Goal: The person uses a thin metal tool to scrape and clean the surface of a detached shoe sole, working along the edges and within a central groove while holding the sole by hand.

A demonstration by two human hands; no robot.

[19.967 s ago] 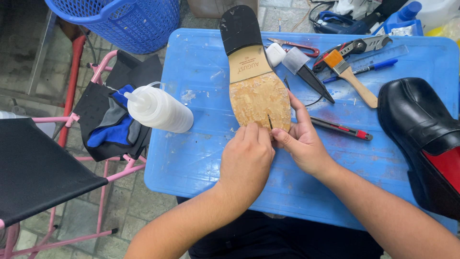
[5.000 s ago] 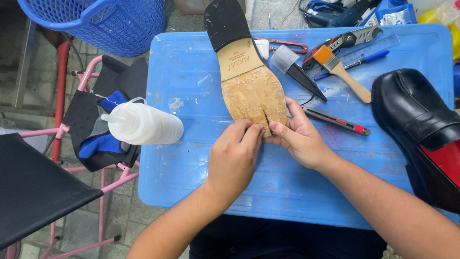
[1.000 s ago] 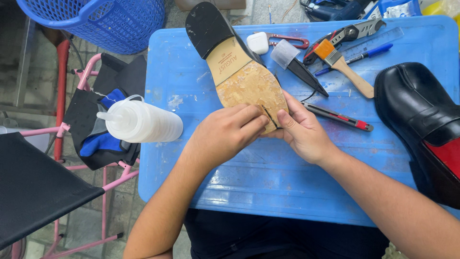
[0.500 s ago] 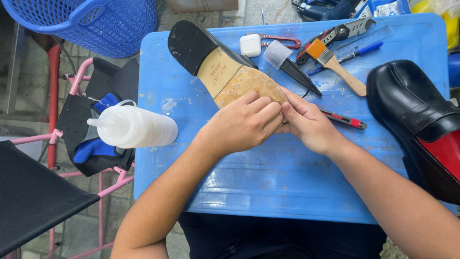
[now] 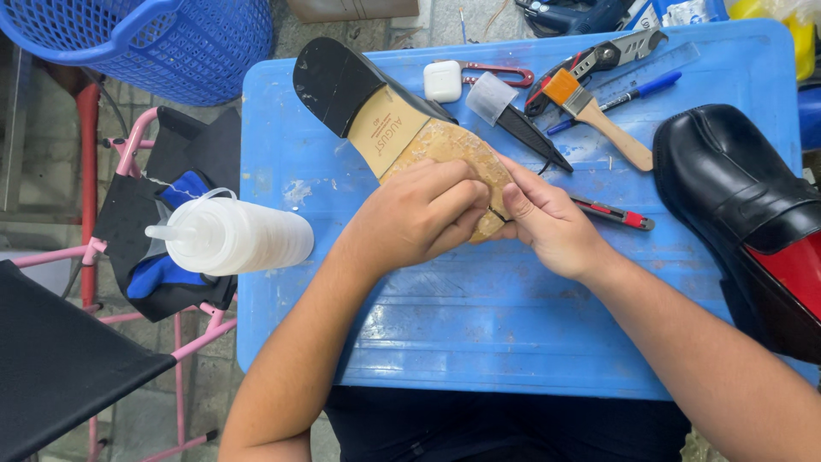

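**Sole edge pressed down at the toe of an upturned shoe**

A blue plastic desk is seen from above, and on it an upturned shoe is laid sole-up, its black heel pointing away from the person and its tan, roughened forepart under both hands. The left hand is laid over the forepart, its grip closed down on the sole with the fingers curled over the toe edge. The right hand is set just right of it, its grip pinched shut on the same toe edge, thumb and forefinger meeting the left fingertips. A thin dark strand is seen at the pinch; what it is cannot be told.

Judged from this, the step in hand is the working of the sole's rim at the toe, by pressing or stitching. The next move is judged to call for steady downward pressure from the left grip while the right grip is shifted along the rim, the shoe being kept from swivelling.

Well right of the right grip a second black shoe is stood. Left of the left grip a white squeeze bottle is laid at the desk's edge. Beyond the grips a brush, a black-bladed knife and a small white case are laid; just right of the right grip a red-tipped cutter is laid.
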